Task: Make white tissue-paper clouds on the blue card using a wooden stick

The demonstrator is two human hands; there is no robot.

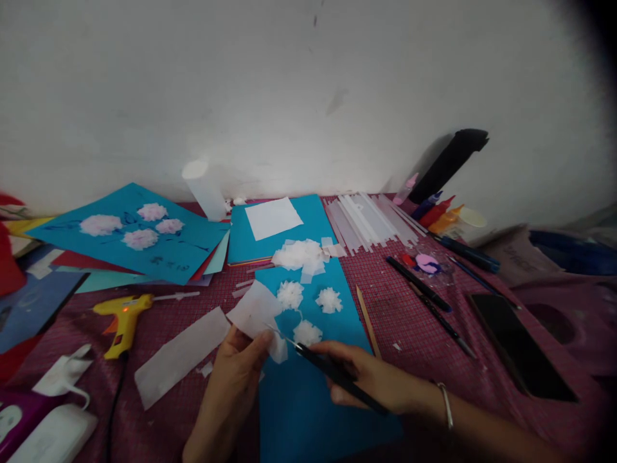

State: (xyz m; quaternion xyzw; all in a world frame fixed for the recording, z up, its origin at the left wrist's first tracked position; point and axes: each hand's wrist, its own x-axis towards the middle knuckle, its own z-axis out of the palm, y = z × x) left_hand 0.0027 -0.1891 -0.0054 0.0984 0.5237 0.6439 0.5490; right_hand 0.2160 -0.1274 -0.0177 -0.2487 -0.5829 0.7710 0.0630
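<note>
My left hand pinches a folded sheet of thin white paper over the left side of a blue card. My right hand grips a black-handled craft knife, its thin metal blade lying at the paper beside my left fingertips. Just beyond the knife, three ruffled white paper flowers, one of them the nearest flower, rest on the card. A heap of small white paper pieces sits at the card's far end. To the left of my left hand lies a white paper strip.
On the left are a yellow glue gun, its cord, a white plug and a flower picture on blue card. Glue sticks lie at the back. Brushes, a wooden pencil, paint bottles and a phone occupy the right.
</note>
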